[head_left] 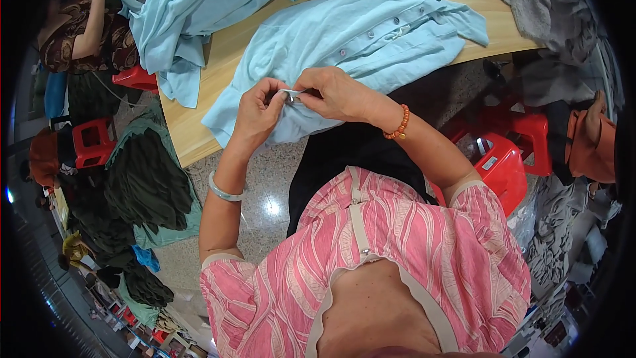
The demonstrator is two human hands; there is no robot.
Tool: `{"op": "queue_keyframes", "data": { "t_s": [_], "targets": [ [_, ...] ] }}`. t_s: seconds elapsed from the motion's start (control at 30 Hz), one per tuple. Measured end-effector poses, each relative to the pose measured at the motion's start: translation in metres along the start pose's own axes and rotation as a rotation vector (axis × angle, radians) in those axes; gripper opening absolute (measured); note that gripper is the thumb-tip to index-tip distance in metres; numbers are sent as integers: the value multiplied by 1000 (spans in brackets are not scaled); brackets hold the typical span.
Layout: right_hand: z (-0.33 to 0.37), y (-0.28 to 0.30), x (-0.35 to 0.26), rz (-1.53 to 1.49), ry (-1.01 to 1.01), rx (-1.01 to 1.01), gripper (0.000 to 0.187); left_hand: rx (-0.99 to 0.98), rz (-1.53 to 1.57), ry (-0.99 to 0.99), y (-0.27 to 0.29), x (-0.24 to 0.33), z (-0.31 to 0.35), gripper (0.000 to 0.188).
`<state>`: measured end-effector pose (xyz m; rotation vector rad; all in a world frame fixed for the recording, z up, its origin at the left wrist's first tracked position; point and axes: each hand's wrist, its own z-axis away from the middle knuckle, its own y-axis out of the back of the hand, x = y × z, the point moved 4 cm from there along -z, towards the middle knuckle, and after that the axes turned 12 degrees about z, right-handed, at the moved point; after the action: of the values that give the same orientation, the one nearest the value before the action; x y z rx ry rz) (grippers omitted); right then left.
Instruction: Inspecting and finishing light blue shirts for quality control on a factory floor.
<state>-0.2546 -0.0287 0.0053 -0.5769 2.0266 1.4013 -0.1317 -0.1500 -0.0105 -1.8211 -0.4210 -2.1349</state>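
Left hand [260, 109] and right hand [338, 96], fingertips close together, pinch the edge of a blue shirt [318, 40] overhanging the worktop [179, 119]; likely light, soft and limp, it is best held there.

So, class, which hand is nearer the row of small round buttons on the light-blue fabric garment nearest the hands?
The right hand. It is just below the lower-left end of the button row; the left hand is farther off, to the lower left.
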Motion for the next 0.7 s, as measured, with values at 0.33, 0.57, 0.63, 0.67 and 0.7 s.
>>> {"op": "queue_keyframes", "data": {
  "t_s": [0.33,0.57,0.63,0.67,0.7],
  "targets": [
    [5,45,22,47,-166,-136,20,104,-248,77,24,7,7,12],
    [2,43,28,-172,-283,-255,24,72,-458,-330,-36,46,-1,35],
    [3,42,29,-212,-309,-295,24,32,-486,-247,-37,38,-6,32],
    [4,40,30,-262,-320,-313,25,-9,-514,-161,-37,33,-9,30],
    [5,39,30,-312,-331,-330,26,-12,-515,-162,-35,32,-11,30]
  ]
}}
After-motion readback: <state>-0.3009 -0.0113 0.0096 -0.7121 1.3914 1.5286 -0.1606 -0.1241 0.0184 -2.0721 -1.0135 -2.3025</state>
